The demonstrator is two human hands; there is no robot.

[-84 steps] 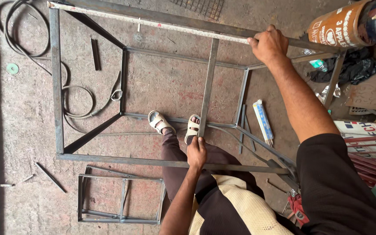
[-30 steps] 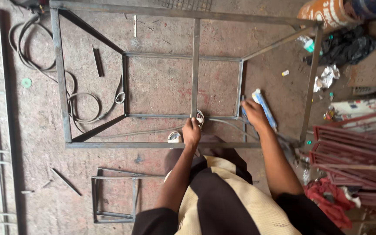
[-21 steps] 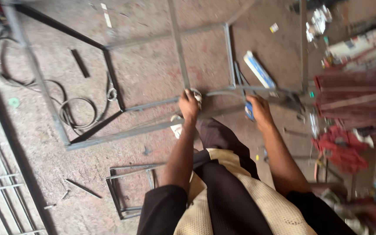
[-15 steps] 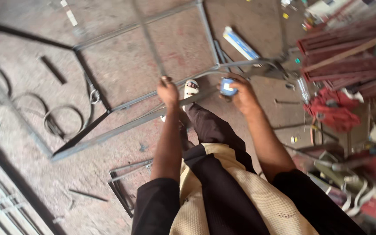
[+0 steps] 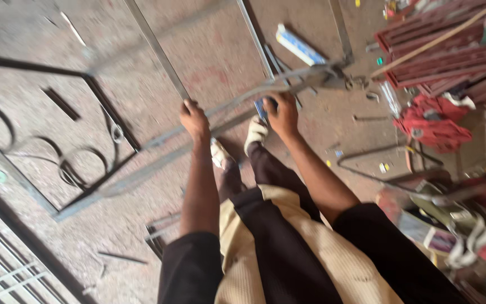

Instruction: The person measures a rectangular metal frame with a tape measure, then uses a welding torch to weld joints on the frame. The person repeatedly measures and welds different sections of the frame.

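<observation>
The left hand (image 5: 193, 119) closes around a thin grey bar of the welded steel frame (image 5: 158, 46). Just right of it, the right hand (image 5: 282, 114) clutches a small blue object (image 5: 261, 108) against the frame's lower rail, above the rough concrete floor (image 5: 209, 50).

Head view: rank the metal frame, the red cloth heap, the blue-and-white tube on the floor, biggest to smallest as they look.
1. Metal frame, spans most of the view.
2. Red cloth heap.
3. Blue-and-white tube, though it lies farther away, so unsure.
</observation>
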